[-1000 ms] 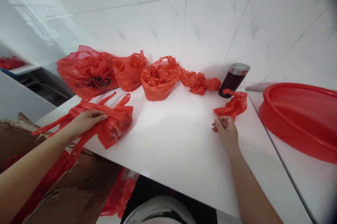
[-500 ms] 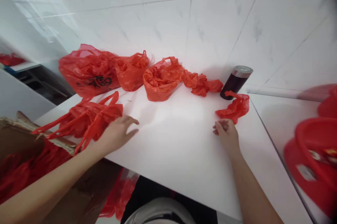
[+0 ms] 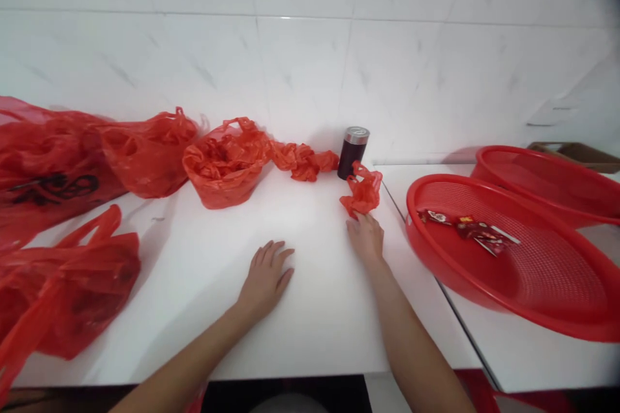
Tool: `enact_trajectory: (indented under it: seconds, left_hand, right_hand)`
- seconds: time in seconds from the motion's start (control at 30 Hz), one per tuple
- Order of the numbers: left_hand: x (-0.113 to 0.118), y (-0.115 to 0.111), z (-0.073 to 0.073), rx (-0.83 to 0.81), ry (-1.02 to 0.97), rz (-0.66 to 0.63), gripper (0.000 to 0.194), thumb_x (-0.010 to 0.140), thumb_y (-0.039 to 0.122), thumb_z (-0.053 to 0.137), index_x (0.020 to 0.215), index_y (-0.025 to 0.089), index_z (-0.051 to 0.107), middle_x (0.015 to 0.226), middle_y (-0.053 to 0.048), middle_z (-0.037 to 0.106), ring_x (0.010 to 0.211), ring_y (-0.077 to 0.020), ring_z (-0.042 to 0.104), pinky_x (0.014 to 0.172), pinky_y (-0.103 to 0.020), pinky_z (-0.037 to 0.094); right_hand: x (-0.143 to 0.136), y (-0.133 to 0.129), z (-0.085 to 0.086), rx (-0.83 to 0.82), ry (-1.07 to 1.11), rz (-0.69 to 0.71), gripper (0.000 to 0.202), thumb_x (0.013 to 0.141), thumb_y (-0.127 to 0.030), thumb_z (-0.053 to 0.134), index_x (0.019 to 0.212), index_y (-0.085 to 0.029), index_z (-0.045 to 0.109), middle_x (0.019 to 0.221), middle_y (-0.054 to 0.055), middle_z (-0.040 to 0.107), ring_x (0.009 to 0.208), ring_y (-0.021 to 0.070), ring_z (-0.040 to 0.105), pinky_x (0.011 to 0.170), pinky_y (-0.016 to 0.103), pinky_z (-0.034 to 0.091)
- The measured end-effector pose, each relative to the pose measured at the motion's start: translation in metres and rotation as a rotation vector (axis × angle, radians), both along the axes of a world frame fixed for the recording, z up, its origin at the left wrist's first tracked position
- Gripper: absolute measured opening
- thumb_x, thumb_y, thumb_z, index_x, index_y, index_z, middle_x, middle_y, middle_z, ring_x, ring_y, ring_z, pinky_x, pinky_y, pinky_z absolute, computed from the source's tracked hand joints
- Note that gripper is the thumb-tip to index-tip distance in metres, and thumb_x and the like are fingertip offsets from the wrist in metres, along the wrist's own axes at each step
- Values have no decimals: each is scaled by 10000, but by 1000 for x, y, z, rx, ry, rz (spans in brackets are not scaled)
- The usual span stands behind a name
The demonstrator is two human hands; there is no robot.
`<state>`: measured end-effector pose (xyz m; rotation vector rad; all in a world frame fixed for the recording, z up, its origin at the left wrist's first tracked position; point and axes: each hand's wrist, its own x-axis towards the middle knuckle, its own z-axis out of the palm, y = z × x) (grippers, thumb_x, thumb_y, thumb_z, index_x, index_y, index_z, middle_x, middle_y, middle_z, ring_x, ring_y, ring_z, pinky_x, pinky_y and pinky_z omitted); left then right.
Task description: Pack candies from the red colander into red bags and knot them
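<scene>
My left hand rests low over the white table with its fingers apart and nothing in it. Farther right, my right hand has its fingertips at the lower edge of a small crumpled red bag; its fingers look pressed together on the plastic. Right behind that bag stands a dark tumbler with a silver lid. Crumpled red plastic lies to the left of the tumbler, against the wall.
Along the wall at left stand an open red bag, another red bag and a large printed one. A red bag lies front left. At right, a red basket holds small packets, with a second basket behind.
The view has swung to the right, bringing the red baskets into sight. My left hand has moved away from the front left bag toward the middle. My right hand has reached the small bag.
</scene>
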<state>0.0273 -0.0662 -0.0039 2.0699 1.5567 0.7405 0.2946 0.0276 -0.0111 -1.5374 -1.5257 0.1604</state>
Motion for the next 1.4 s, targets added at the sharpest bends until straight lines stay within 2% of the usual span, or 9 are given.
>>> enact_trajectory:
  seconds: [0.13, 0.23, 0.37, 0.57, 0.73, 0.97, 1.1, 1.23, 1.4]
  left_hand:
    - [19, 6, 19, -100, -257, 76, 487, 958, 503, 301, 1356, 247, 413, 1427, -141, 468, 1274, -264, 497, 983, -449, 460]
    - [18, 13, 43, -396, -658, 79, 627, 946, 594, 162, 1382, 211, 399, 1316, -171, 583, 1100, -252, 638, 861, -408, 534]
    - [3, 13, 57, -620, -1052, 87, 466, 848, 488, 583, 1196, 180, 604, 1116, -135, 701, 949, -240, 682, 833, -376, 531]
    - [-11, 4, 55, -456, -1057, 190, 307, 750, 359, 731, 1009, 201, 684, 1028, -60, 734, 917, -192, 673, 861, -336, 514]
    - [7, -9, 62, -237, -870, 188, 305, 798, 382, 672, 1048, 209, 686, 1033, -61, 741, 949, -234, 677, 895, -381, 520]
    - [25, -40, 76, 36, -382, 5, 252, 828, 287, 627, 1058, 329, 720, 1105, -17, 722, 1012, -257, 665, 888, -396, 534]
    - [20, -48, 78, 64, -325, -18, 309, 850, 302, 606, 1142, 362, 685, 1155, -5, 705, 1032, -255, 656, 852, -379, 543]
    - [-2, -50, 65, 2, -308, 251, 323, 864, 415, 583, 1167, 342, 666, 1205, -2, 686, 970, -241, 647, 747, -345, 538]
    - [-17, -58, 58, -154, -318, 362, 338, 859, 488, 560, 1123, 308, 673, 1187, -20, 685, 880, -216, 629, 707, -322, 506]
  right_hand:
    - [-27, -21, 20, 77, -19, 152, 248, 878, -264, 481, 975, -211, 703, 1014, 95, 680, 1007, 243, 589, 933, 438, 467]
    - [-64, -63, 39, 141, -65, 473, 210, 884, -234, 516, 974, -244, 705, 1013, 32, 700, 999, 187, 610, 939, 349, 488]
    - [-77, -115, 36, 74, -81, 913, 247, 906, -157, 490, 1029, -231, 692, 1026, 42, 693, 985, 182, 619, 883, 337, 528]
    - [-13, -120, 19, -135, 109, 452, 214, 932, -300, 496, 980, -250, 698, 1001, 66, 667, 943, 221, 633, 842, 393, 546]
    - [-14, -128, 68, -85, 273, 179, 172, 923, -348, 527, 1036, -277, 637, 1078, 57, 641, 962, 228, 619, 837, 402, 538]
    - [-61, -151, 148, 487, -64, 498, 478, 845, -186, 546, 1282, -372, 492, 1190, 21, 605, 1079, 264, 584, 972, 492, 451]
    - [-56, -138, 132, 164, -428, 500, 250, 879, -238, 537, 1108, -284, 629, 948, 43, 701, 852, 268, 648, 843, 468, 463]
    - [-30, -138, 98, -255, -749, 585, 241, 846, -173, 562, 617, -205, 627, 561, 54, 615, 569, 229, 580, 639, 395, 436]
    - [-4, -158, 125, -483, -558, 827, 276, 953, -260, 501, 716, -205, 632, 666, -10, 646, 630, 147, 558, 747, 330, 434]
